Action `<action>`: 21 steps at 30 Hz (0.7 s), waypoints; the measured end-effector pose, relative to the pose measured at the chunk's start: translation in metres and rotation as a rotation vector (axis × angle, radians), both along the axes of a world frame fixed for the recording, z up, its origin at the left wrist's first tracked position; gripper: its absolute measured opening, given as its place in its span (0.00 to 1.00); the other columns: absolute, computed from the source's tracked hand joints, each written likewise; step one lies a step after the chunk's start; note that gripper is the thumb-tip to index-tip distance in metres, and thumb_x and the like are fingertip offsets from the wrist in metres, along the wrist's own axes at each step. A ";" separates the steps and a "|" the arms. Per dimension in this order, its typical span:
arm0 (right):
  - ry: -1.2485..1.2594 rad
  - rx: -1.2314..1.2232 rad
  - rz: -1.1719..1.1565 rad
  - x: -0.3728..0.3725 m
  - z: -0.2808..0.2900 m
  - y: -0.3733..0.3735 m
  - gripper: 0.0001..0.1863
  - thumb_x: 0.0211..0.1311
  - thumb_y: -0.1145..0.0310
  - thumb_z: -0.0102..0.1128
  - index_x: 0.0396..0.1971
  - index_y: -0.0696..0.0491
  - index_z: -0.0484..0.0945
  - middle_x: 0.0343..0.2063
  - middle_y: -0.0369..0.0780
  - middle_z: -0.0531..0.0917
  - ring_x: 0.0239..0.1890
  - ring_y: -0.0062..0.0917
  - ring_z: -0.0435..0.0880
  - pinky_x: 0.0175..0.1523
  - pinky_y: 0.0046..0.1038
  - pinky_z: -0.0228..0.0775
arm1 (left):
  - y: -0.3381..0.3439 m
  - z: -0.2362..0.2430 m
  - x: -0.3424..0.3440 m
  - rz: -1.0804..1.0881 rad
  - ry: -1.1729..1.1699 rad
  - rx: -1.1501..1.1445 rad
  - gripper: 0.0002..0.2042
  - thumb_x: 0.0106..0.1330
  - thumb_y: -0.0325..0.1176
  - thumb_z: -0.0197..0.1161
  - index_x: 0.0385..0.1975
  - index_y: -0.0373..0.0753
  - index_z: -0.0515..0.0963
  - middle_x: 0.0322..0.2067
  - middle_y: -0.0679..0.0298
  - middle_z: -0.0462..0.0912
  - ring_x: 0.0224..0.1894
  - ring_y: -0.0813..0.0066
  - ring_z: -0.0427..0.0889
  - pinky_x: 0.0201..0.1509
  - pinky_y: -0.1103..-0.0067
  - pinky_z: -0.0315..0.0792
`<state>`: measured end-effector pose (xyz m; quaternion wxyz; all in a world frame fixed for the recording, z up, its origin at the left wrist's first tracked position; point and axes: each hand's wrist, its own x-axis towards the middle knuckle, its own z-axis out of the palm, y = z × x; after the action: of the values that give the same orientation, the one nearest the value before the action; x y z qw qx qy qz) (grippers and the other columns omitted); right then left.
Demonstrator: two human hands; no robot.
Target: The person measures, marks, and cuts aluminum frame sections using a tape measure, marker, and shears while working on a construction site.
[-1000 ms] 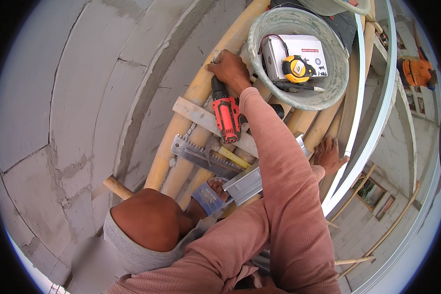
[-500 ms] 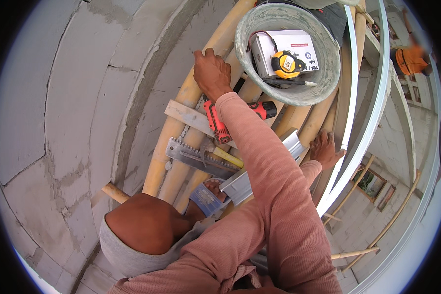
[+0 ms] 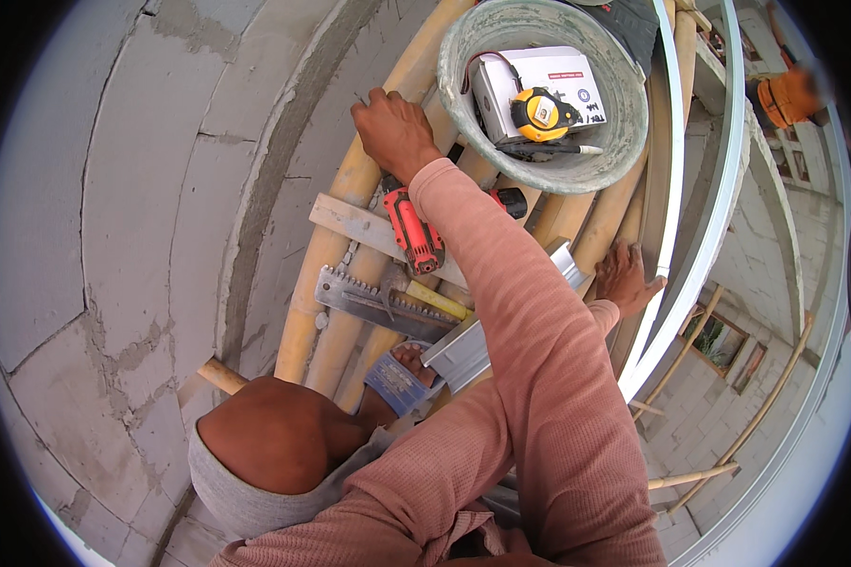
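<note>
My arms cross. My right hand (image 3: 394, 134) reaches to the upper left over a bamboo pole (image 3: 355, 180), its fingers closed; a thin dark tip shows at the fingertips, too small to name. Under the right forearm lies a red cordless drill (image 3: 413, 231), partly hidden by the sleeve. My left hand (image 3: 624, 280) rests at the right beside a long white metal strip (image 3: 654, 307), fingers spread and the thumb reaching onto the strip. Nearer lie a toothed handsaw (image 3: 373, 302), a hammer with a yellow handle (image 3: 435, 300) and a silver metal channel (image 3: 460, 354), which passes beneath the right forearm.
A grey bucket (image 3: 463, 128) holds a white box (image 3: 567, 71), a yellow and black tape measure (image 3: 542, 113) and a pen. A wooden slat (image 3: 350, 219) crosses the bamboo poles. A block wall (image 3: 142, 189) rises at the left. Another person in orange (image 3: 787, 99) is far right.
My right hand has shifted a little to the left, and a thin dark tip now shows at its fingers. The view has moved slightly. My left hand stays at the metal strip.
</note>
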<state>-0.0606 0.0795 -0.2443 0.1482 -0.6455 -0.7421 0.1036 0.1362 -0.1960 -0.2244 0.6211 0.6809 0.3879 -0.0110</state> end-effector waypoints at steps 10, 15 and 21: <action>-0.161 -0.087 0.056 -0.017 0.001 -0.001 0.10 0.58 0.73 0.66 0.40 0.55 0.87 0.44 0.45 0.82 0.48 0.37 0.84 0.47 0.32 0.84 | 0.003 0.001 -0.001 -0.001 0.022 -0.021 0.44 0.66 0.60 0.62 0.71 0.31 0.58 0.67 0.50 0.58 0.71 0.47 0.61 0.69 0.48 0.59; -0.113 -0.041 0.016 -0.014 0.000 -0.005 0.09 0.58 0.73 0.66 0.38 0.55 0.86 0.43 0.44 0.82 0.48 0.36 0.84 0.45 0.32 0.84 | 0.005 0.001 -0.001 0.002 0.008 -0.041 0.44 0.66 0.60 0.62 0.72 0.31 0.58 0.67 0.50 0.57 0.72 0.48 0.59 0.70 0.49 0.58; -0.039 0.044 -0.003 -0.022 0.007 -0.019 0.06 0.57 0.75 0.64 0.35 0.56 0.84 0.41 0.43 0.82 0.46 0.37 0.84 0.45 0.38 0.83 | 0.009 -0.007 -0.009 0.033 0.047 -0.017 0.44 0.66 0.61 0.61 0.71 0.30 0.59 0.69 0.50 0.57 0.72 0.48 0.58 0.71 0.49 0.58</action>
<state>-0.0825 0.0606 -0.2371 0.1482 -0.6451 -0.7459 0.0742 0.1272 -0.1871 -0.2317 0.6178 0.6685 0.4135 -0.0201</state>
